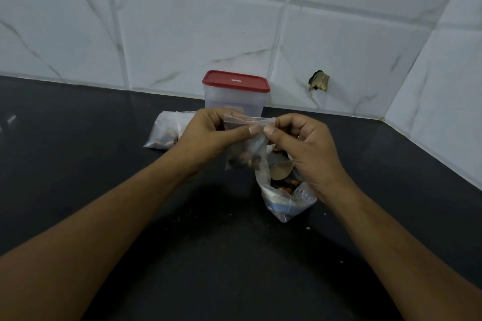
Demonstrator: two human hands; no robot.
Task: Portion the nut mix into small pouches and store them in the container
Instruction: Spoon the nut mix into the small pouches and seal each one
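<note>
**Both hands pinch one pouch**

Your bare left forearm (104,216) enters from 7 o'clock and your bare right forearm (391,237) from 5 o'clock, converging just above the centre of the view. There your left hand (208,135) sits at 9 o'clock and your right hand (300,143) at 3 o'clock, fingers curled. Your thumbs point at each other, tips nearly touching and nails facing you. Each hand pinches the upper part of a small clear plastic zip pouch (245,148).

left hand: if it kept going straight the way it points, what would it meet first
Probably the red-lidded container, which stands just beyond the left hand and the small pouch it pinches; depth is unclear.
</note>
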